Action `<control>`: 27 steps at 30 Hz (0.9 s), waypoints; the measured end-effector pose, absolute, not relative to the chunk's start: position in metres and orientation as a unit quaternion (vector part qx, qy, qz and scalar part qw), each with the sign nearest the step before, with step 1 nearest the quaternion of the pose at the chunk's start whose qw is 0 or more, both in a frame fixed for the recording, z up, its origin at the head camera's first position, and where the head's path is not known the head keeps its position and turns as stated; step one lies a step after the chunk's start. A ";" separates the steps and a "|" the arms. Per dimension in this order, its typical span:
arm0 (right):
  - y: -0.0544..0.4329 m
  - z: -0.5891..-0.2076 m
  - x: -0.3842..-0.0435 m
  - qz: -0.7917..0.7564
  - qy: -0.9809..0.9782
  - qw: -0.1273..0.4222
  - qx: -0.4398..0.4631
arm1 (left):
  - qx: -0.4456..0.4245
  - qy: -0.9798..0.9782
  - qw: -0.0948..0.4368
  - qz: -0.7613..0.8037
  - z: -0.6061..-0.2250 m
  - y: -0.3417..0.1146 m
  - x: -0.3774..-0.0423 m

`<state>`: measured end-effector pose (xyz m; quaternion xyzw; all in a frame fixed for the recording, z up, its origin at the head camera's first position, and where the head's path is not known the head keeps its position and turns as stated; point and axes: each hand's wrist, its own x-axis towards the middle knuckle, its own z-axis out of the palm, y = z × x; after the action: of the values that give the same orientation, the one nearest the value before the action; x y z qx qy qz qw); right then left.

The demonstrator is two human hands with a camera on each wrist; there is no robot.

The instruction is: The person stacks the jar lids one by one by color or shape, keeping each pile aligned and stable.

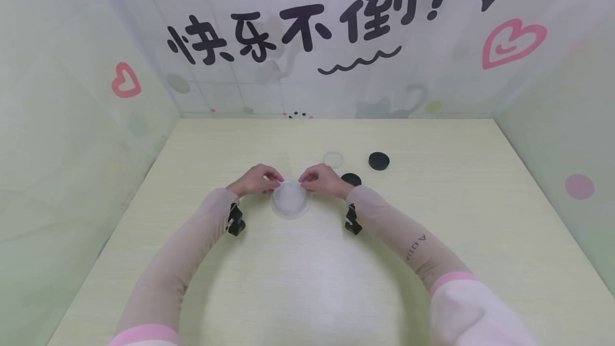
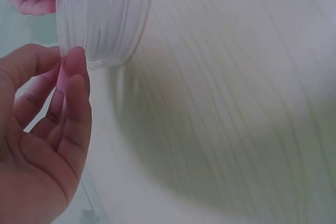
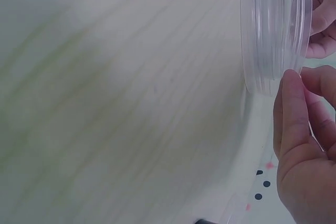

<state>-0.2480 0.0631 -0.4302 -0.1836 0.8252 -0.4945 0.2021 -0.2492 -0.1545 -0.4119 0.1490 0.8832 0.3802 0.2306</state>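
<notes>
A shallow, round, clear plastic container with a whitish look is between the two hands, over the middle of the table. Its ridged side wall shows in the left wrist view. My left hand pinches the far left of its rim between thumb and fingertips. On the far right, my right hand pinches the same rim in a matching way. Both wrist views show the container nearly edge-on, close over the tabletop. The far hand's curled fingers partly hide behind it there.
Beyond the right hand, a thin clear ring lies on the pale wooden table. One black disc lies farther right; another black disc is partly covered by the right wrist. Printed curtains border the table at the back and sides.
</notes>
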 end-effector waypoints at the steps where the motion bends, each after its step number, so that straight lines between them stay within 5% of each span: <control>1: 0.063 -0.430 -0.248 -0.496 0.825 0.202 -0.183 | 0.145 0.883 0.231 0.381 -0.412 -0.155 -0.249; 14: 0.066 -0.429 -0.246 -0.497 0.825 0.199 -0.181 | 0.165 0.883 0.224 0.377 -0.409 -0.152 -0.254; 27: 0.085 -0.407 -0.256 -0.506 0.822 0.192 -0.178 | 0.200 0.895 0.157 0.367 -0.399 -0.131 -0.266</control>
<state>-0.2564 0.0855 -0.4067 -0.1784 0.8216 -0.5064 0.1916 -0.2657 -0.1313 -0.3988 0.1999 0.8948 0.3670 0.1570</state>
